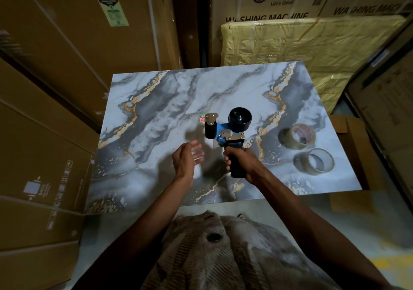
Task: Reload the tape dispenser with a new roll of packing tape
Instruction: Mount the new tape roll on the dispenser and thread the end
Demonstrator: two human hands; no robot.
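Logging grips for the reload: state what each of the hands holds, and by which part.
The right hand grips the tape dispenser by its black handle. The left hand holds nothing, its fingers relaxed.

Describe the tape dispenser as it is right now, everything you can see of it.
The tape dispenser is a hand-held gun type: black handle, blue frame, shiny metal plates, a small black roller at its left and a large black hub at the top. The hub is bare, with no roll on it. The right hand grips the handle and holds it above the marble-patterned table. The left hand is open beside it, not touching.
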